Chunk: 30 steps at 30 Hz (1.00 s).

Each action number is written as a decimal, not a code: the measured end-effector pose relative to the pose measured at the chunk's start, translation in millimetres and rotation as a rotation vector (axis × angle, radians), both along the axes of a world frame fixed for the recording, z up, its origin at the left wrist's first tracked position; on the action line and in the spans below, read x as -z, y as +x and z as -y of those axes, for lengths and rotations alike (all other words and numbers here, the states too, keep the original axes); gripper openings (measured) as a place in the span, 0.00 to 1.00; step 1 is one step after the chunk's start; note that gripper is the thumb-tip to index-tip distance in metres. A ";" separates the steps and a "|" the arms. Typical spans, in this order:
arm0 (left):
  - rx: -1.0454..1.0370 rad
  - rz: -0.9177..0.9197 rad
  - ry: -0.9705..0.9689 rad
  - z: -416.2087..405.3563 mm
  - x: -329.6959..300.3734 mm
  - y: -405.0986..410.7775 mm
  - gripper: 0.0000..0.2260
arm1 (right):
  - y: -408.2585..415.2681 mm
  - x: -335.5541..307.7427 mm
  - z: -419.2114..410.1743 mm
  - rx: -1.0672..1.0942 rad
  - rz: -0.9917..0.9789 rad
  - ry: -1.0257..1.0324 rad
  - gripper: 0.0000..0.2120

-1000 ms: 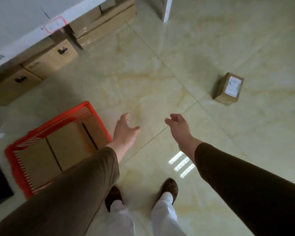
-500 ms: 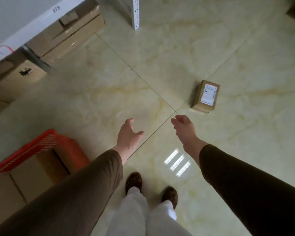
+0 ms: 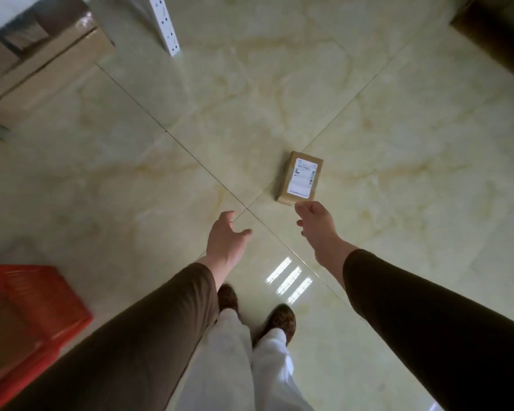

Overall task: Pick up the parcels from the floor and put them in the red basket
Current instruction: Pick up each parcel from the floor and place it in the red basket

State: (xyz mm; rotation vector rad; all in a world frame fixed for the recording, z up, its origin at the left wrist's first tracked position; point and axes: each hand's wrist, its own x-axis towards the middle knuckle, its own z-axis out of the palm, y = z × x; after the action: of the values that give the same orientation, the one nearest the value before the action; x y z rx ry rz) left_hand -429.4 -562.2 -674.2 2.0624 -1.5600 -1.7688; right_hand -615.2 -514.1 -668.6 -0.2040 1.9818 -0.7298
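Note:
A small brown cardboard parcel [image 3: 299, 177] with a white label lies on the tiled floor ahead of me. My right hand [image 3: 316, 225] reaches out just short of its near edge, fingers loosely curled and holding nothing. My left hand [image 3: 226, 238] is stretched forward to the left of it, fingers spread and empty. The red basket [image 3: 33, 295] stands at the lower left, blurred, with brown cardboard showing inside it.
Large cardboard boxes [image 3: 42, 54] sit under a shelf at the upper left beside a white perforated upright [image 3: 165, 23]. Another brown box [image 3: 499, 34] fills the upper right corner. My feet [image 3: 255, 312] stand on glossy pale tiles.
The view has swung to the right and closer to the parcel. The basket has slid toward the lower left edge. Both hands have stayed out in front, the right now near the parcel.

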 end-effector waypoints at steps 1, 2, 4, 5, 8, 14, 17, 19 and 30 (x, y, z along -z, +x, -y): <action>-0.012 -0.013 0.015 -0.5 3.0 -11.5 0.28 | -11.2 3.5 4.8 0.003 -0.008 0.003 0.08; -0.019 -0.021 0.026 0.5 6.7 -21.8 0.28 | -21.8 8.4 10.7 0.001 -0.016 0.008 0.08; -0.029 -0.022 0.042 7.2 16.6 -39.3 0.27 | -41.4 20.3 23.0 -0.013 -0.037 0.020 0.10; -0.032 -0.023 0.054 12.6 22.8 -47.5 0.27 | -51.0 27.1 29.2 -0.024 -0.050 0.021 0.12; -0.075 -0.035 0.101 31.3 41.3 -71.9 0.26 | -79.7 51.1 48.2 -0.104 -0.071 0.058 0.20; -0.070 -0.084 0.131 60.7 95.0 -128.9 0.27 | -131.5 111.8 71.2 -0.133 -0.015 0.122 0.30; -0.065 -0.077 0.122 70.6 129.7 -156.0 0.27 | -151.2 149.8 75.3 -0.123 0.031 0.162 0.32; -0.066 -0.069 0.131 74.8 154.2 -170.4 0.27 | -159.9 173.2 76.7 -0.107 0.080 0.201 0.33; -0.034 -0.043 0.225 87.0 240.9 -214.5 0.26 | -179.4 251.6 88.0 -0.101 0.313 0.242 0.22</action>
State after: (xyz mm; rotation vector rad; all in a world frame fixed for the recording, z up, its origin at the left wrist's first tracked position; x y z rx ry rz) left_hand -643.9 -649.2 -915.1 2.1109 -1.3625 -2.0459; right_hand -794.5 -602.1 -920.2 -0.0412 1.7275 -0.4227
